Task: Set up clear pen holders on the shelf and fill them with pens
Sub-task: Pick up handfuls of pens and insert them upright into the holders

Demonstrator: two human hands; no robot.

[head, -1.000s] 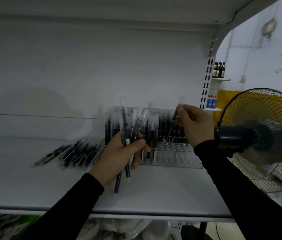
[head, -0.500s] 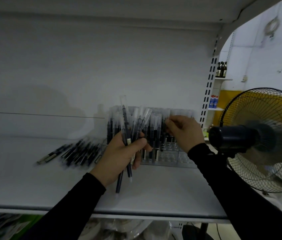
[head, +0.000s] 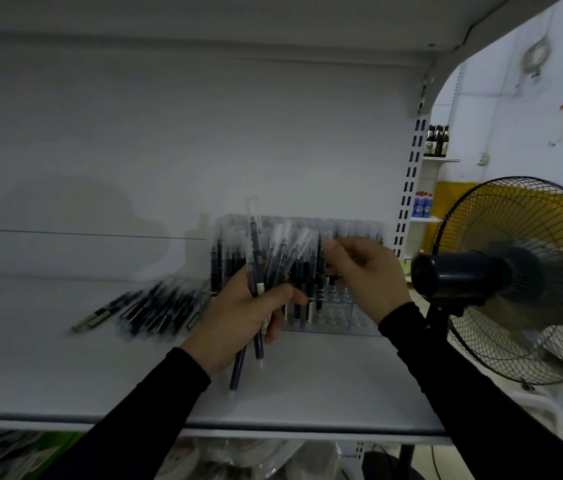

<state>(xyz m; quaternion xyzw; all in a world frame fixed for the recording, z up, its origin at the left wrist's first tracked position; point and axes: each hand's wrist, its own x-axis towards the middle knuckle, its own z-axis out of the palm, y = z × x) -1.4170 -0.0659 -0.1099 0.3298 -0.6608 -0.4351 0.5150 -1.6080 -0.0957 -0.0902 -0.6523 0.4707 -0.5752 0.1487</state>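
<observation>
My left hand [head: 238, 317] grips a fanned bundle of dark pens with clear caps [head: 262, 265], held upright over the white shelf [head: 65, 382]. Behind it a clear pen holder [head: 342, 315] stands against the back wall; several pens stand in its rear rows [head: 356, 230] and its front slots show bare. My right hand [head: 368, 277] is beside the bundle's right edge, thumb up and fingers curled near the caps. Whether it pinches a pen is unclear. A loose heap of dark pens [head: 155, 306] lies on the shelf to the left.
A standing fan [head: 515, 282] with a black motor and wire cage crowds the shelf's right end, close to my right forearm. A slotted upright [head: 411, 188] marks the shelf's right side. Packaged goods sit below the shelf's front edge [head: 273, 427].
My right hand lowered a single pen into the holder, then moved left to the bundle held by my left hand. The left hand stayed put.
</observation>
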